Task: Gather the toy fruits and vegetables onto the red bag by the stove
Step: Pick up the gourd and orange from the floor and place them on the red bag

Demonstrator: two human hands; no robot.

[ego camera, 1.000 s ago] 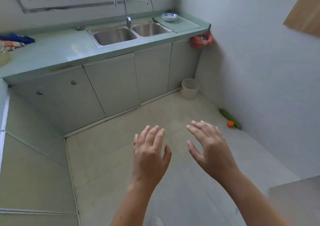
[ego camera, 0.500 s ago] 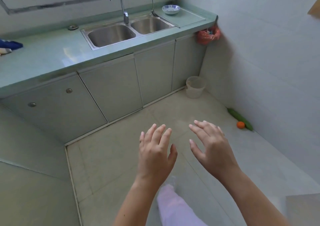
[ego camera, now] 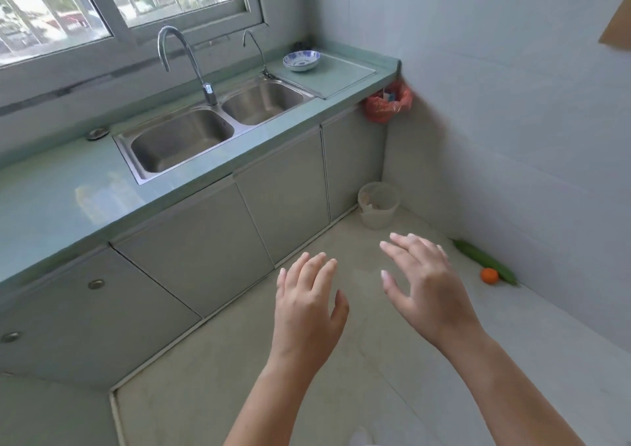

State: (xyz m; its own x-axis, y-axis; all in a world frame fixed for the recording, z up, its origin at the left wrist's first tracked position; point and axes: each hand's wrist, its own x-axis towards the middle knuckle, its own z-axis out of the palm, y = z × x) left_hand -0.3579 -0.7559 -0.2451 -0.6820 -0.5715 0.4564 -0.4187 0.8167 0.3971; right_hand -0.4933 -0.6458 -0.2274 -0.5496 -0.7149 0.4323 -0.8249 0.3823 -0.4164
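Above the pale tiled floor (ego camera: 218,387), left hand (ego camera: 307,304) and right hand (ego camera: 428,292) hover, fingers spread, empty; small orange toy fruit (ego camera: 489,275) touching long green toy cucumber (ego camera: 485,261) by the wall.

1. The toy cucumber (ego camera: 485,260) is dark green; it lies on the floor to the right of the fingers (ego camera: 406,244) of the right hand.
2. The toy orange (ego camera: 489,275), touching the cucumber, is bright orange.
3. The plastic bag (ego camera: 387,103), high above the fingers at the corner of the desk (ego camera: 68,186), is red-orange, with something blue inside.
4. The desk is pale green and glossy.
5. The bowl (ego camera: 302,60) on it is white with a blue pattern.
6. The sink (ego camera: 211,131) and tap (ego camera: 186,60) are shiny silver metal.
7. The cupboard doors (ego camera: 283,200) are grey-green with round silver knobs (ego camera: 96,284).
8. The small bucket (ego camera: 378,205), just above the fingers, is off-white.
9. The floor (ego camera: 218,377) is beige.
10. The wall (ego camera: 512,104) is pale grey.
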